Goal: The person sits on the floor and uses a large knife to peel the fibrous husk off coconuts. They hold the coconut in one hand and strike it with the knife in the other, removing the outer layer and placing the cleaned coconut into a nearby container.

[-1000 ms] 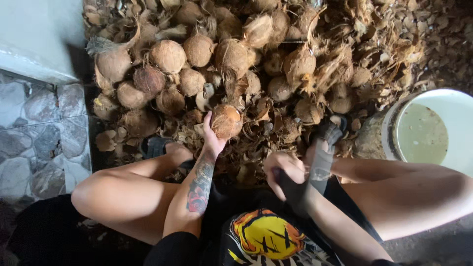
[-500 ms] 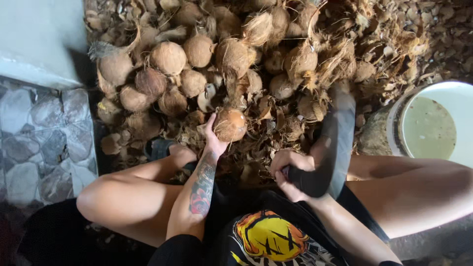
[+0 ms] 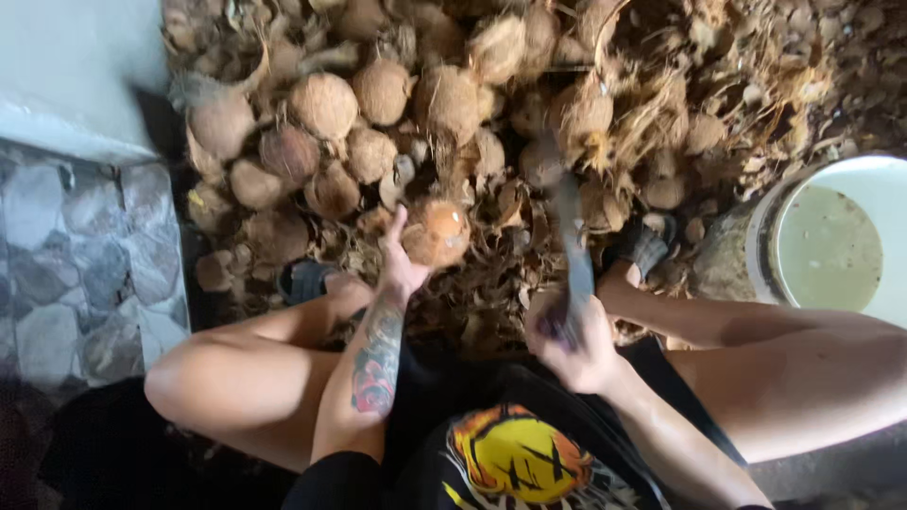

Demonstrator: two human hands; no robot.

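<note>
The person sits with knees spread, and the right hand (image 3: 572,345) is closed around the handle of a long dark blade (image 3: 572,241), which points away from the body and is blurred. The left hand (image 3: 402,269), on a tattooed forearm, cups a husked brown coconut (image 3: 436,232) from below and behind, just left of the blade. Beyond lies a heap of coconuts (image 3: 378,104) and dry husk (image 3: 661,85). At far right stands a white bucket (image 3: 883,179) of cloudy liquid.
</note>
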